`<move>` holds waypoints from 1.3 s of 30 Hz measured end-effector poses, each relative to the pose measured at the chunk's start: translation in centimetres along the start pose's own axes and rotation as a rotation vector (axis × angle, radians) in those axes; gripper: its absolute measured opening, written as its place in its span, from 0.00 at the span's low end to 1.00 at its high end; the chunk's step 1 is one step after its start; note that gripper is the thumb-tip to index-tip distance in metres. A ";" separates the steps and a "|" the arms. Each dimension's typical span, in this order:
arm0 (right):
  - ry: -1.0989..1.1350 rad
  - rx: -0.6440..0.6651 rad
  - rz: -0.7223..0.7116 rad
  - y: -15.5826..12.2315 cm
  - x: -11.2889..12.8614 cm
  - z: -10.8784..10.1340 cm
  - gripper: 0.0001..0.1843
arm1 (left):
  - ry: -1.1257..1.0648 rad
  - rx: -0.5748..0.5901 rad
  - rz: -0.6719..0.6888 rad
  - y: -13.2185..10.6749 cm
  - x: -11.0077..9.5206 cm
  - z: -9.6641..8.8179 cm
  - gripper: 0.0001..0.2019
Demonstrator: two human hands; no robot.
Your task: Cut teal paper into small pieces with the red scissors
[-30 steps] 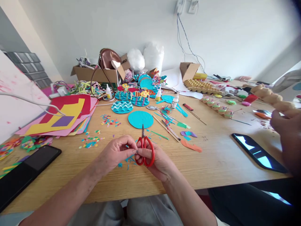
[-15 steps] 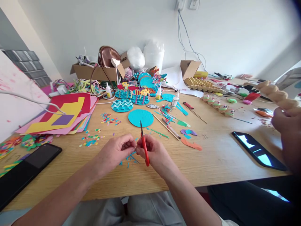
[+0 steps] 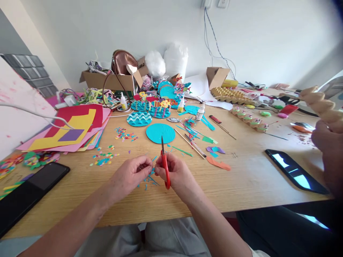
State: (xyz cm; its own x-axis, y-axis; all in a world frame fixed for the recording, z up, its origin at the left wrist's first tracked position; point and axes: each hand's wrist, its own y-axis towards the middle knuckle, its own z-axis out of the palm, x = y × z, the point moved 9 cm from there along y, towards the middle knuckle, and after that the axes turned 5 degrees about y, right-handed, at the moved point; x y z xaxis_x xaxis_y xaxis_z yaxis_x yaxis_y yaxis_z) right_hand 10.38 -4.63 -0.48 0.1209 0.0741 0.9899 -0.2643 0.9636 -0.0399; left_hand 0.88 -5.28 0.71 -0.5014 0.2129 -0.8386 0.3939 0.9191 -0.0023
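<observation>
Red-handled scissors (image 3: pixel 166 171) rest in my right hand (image 3: pixel 175 172), their dark blades pointing away from me. The thumb and fingertips of that hand are pinched together. My left hand (image 3: pixel 136 173) is closed in a pinch just to the left, its fingertips close to the right hand's; whatever they hold is too small to make out. Under and between the hands lie thin blue paper scraps (image 3: pixel 152 180). A round blue disc (image 3: pixel 160 133) lies flat just beyond the scissor tips. Behind it stands a blue disc with wavy paper strips (image 3: pixel 139 119).
Coloured paper sheets (image 3: pixel 66 128) and a black phone (image 3: pixel 34 192) lie left. Wooden sticks (image 3: pixel 190 144), glue bottles (image 3: pixel 200 112) and paper scraps lie right of the disc. Another person's hand (image 3: pixel 325 150) holds an egg-carton strip (image 3: pixel 321 103) at far right, above a second phone (image 3: pixel 294 169).
My hands have drawn slightly apart at the fingertips, the left shifting a little leftward. The scissors stay in my right hand. The other person's egg-carton strip has shifted slightly.
</observation>
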 end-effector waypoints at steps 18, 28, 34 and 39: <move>-0.123 0.005 -0.018 0.6 0.1 0.6 0.06 | 0.223 -0.096 -0.003 -0.5 -0.2 -1.5 0.09; -0.180 -0.039 -0.052 0.6 0.0 0.4 0.05 | -0.016 -0.062 -0.022 -0.8 0.7 -0.4 0.09; -0.448 0.051 -0.106 -0.9 1.5 0.0 0.05 | -0.143 -0.081 -0.068 -1.1 0.9 -0.9 0.07; -0.770 0.167 -0.118 -2.9 2.1 -0.6 0.15 | -0.269 -0.112 -0.085 -1.5 0.9 -1.8 0.07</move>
State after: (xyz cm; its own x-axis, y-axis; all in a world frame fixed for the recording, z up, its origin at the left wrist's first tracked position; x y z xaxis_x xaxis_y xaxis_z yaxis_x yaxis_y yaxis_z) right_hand 11.95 -7.11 1.62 -0.5219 -0.2830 0.8047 -0.4380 0.8984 0.0318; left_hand -1.49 -5.85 0.93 -0.3013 0.0521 -0.9521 0.2644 0.9639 -0.0309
